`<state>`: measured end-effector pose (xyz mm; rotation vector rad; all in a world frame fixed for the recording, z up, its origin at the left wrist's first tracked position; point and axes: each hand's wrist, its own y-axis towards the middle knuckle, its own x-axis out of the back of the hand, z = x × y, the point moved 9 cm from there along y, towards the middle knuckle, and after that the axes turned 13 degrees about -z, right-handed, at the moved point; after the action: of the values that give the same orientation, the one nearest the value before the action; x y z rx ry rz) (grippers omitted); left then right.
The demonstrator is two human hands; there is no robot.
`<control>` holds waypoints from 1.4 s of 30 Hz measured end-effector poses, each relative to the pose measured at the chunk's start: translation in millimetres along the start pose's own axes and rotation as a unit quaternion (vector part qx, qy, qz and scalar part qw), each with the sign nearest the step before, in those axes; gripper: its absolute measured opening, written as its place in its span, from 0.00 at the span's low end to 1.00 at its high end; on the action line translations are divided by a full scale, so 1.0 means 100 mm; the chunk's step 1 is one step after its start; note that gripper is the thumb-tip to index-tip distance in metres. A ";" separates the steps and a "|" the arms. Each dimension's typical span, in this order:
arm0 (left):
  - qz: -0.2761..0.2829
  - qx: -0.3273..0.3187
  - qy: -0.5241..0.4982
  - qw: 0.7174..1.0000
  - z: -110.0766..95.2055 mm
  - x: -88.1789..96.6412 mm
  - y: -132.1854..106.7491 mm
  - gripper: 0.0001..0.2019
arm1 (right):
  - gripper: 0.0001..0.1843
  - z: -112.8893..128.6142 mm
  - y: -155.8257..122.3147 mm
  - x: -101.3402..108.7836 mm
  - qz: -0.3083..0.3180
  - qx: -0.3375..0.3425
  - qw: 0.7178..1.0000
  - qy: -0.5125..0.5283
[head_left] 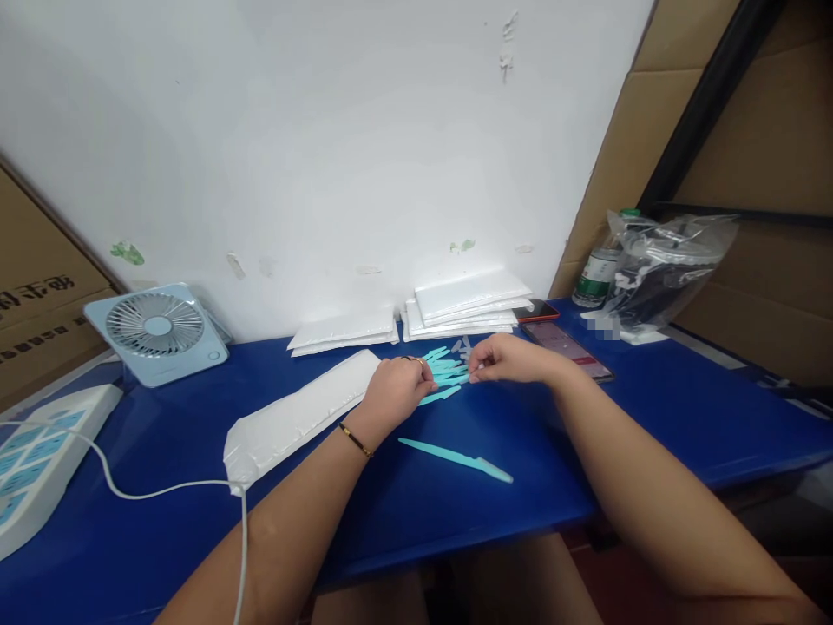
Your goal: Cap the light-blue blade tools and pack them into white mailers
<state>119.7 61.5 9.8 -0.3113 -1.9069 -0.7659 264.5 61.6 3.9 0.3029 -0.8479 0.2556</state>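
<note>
A small heap of teal plastic sticks (pixel 446 368) lies on the blue table (pixel 651 417), with a few clear caps beside it. My left hand (pixel 394 389) rests closed on the left end of the heap, gripping one teal stick. My right hand (pixel 504 358) pinches a small clear piece at the heap's right side. One finished teal stick with a pale tip (pixel 455 458) lies alone nearer to me.
A long white padded envelope (pixel 299 415) lies left of my hands. Stacks of white envelopes (pixel 465 304) stand against the wall. A small fan (pixel 156 332), a white device with cable (pixel 32 460), two phones (pixel 565 345), a bottle (pixel 597 276) and a plastic bag (pixel 664 269) surround the work spot.
</note>
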 end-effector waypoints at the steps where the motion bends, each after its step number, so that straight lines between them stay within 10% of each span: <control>1: -0.007 0.008 0.009 1.000 0.04 0.02 0.01 0.09 | 0.14 -0.05 0.02 0.08 -0.041 -0.006 0.999 -0.015; 6: -0.034 -0.015 -0.026 0.999 0.00 0.18 0.00 0.14 | 0.17 -0.31 0.07 0.39 -0.196 -0.052 0.976 -0.081; 13: 0.191 -0.179 -0.117 0.958 -0.61 -0.08 -0.42 0.09 | 0.15 -0.17 0.05 0.36 -0.168 -0.008 0.984 -0.064; 18: 0.103 -0.013 -0.156 0.982 -0.25 -0.03 -0.23 0.08 | 0.21 0.06 0.00 0.26 -0.118 -0.007 0.989 0.090; 23: 0.090 0.136 -0.285 0.945 0.14 -0.03 -0.11 0.11 | 0.25 0.31 -0.05 0.13 -0.093 0.030 0.984 0.152; 32: 0.121 0.186 -0.379 0.898 0.22 -0.10 -0.12 0.13 | 0.19 0.24 -0.03 0.24 -0.163 0.032 0.972 0.164; 42: -0.054 0.120 -0.166 0.977 0.42 0.24 0.01 0.21 | 0.22 0.02 -0.02 0.46 -0.242 -0.034 0.943 0.226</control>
<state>79.2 85.8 19.9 -0.1938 -2.3225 -0.5693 292.9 64.0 40.0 0.3600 -0.3078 -0.1622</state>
